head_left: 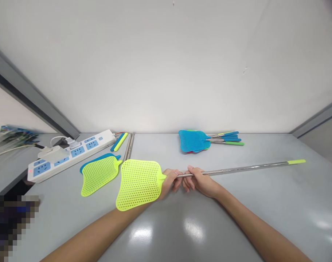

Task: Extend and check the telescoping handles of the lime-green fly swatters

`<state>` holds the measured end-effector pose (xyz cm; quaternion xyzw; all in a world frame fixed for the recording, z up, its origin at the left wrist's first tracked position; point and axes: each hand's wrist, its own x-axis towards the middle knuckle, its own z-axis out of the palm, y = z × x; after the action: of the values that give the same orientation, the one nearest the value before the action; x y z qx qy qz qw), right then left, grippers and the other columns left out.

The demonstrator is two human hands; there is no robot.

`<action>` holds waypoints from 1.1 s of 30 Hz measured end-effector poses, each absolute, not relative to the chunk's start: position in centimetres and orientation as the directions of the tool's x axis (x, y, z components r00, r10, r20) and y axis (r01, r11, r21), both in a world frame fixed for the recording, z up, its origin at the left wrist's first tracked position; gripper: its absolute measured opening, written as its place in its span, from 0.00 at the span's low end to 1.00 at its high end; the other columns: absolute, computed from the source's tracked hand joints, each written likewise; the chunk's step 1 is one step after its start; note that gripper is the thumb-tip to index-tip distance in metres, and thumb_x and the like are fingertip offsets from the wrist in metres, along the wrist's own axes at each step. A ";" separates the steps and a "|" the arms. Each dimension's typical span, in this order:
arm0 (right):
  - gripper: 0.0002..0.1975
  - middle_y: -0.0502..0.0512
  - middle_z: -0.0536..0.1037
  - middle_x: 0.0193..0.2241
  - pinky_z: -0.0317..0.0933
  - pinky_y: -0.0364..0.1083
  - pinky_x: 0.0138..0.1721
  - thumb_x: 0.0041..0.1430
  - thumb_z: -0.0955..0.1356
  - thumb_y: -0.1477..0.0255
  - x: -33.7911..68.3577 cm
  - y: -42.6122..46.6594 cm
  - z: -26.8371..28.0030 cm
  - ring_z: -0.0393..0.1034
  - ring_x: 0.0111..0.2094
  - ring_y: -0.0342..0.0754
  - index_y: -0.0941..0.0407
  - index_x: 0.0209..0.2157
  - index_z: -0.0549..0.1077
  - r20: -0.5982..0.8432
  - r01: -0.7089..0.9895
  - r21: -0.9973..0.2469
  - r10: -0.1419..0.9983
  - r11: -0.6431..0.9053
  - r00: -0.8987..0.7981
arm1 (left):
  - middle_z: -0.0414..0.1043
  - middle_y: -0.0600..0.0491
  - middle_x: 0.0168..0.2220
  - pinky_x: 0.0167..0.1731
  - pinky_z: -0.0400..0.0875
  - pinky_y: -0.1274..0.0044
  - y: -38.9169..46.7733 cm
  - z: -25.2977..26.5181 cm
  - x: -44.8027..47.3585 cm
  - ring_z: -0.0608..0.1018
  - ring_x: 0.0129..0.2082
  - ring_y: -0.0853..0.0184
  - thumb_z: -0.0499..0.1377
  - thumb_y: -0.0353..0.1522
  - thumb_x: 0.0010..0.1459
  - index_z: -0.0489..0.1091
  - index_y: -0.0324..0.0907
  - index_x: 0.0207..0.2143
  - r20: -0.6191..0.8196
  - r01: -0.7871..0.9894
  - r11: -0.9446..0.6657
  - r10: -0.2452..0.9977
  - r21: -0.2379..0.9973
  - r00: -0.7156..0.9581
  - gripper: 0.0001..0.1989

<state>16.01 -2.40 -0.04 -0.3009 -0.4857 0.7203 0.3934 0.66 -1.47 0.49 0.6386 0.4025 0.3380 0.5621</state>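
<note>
A yellow-green fly swatter (140, 185) with a long, extended metal rod lies across both my hands, its perforated head to the left and its yellow-green grip at the far right. Close to the head, my left hand (171, 179) is closed around the rod, partly behind the swatter. Just right of it, my right hand (198, 180) pinches the same rod between thumb and fingers. Left of the held swatter lie a loose yellow-green swatter head (98, 176) and a blue swatter head (100, 157) partly under it.
A stack of assembled swatters (194, 141) lies by the back wall. At left stand a white power strip (73, 154) with plugs, a yellow grip (120, 142), a blue grip (115, 143) and metal rods (129, 145). Plastic-wrapped items (15, 140) sit beyond the left partition.
</note>
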 end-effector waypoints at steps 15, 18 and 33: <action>0.24 0.49 0.60 0.10 0.52 0.45 0.28 0.56 0.57 0.63 15.9 -2.1 0.6 0.61 0.20 0.44 0.58 0.11 0.64 -0.109 -0.304 -0.917 0.896 -0.258 -0.429 | 0.58 0.55 0.10 0.26 0.60 0.77 -0.3 0.8 0.7 0.67 0.18 0.69 0.37 0.41 0.57 0.57 0.42 0.11 0.037 0.144 -0.133 0.848 0.981 0.529 0.26; 0.23 0.50 0.62 0.11 0.51 0.45 0.27 0.55 0.58 0.63 15.8 -2.1 0.7 0.61 0.21 0.44 0.58 0.11 0.65 -0.113 -0.322 -0.910 0.903 -0.261 -0.413 | 0.59 0.55 0.11 0.24 0.59 0.78 -0.3 1.0 0.6 0.65 0.17 0.71 0.39 0.42 0.57 0.58 0.41 0.12 0.038 0.178 -0.150 0.856 0.972 0.516 0.25; 0.22 0.46 0.56 0.10 0.49 0.43 0.24 0.51 0.64 0.63 15.7 -1.6 0.8 0.55 0.18 0.40 0.58 0.09 0.60 -0.117 -0.537 -0.835 0.993 -0.117 -0.034 | 0.57 0.59 0.13 0.24 0.58 0.80 -0.2 1.4 0.2 0.61 0.16 0.74 0.41 0.41 0.58 0.62 0.40 0.27 0.150 0.132 -0.233 0.878 0.963 0.455 0.17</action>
<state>15.70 -1.59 0.75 -0.3694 -0.3080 0.6495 0.5889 0.16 -0.23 1.37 0.6911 0.3653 0.3728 0.5000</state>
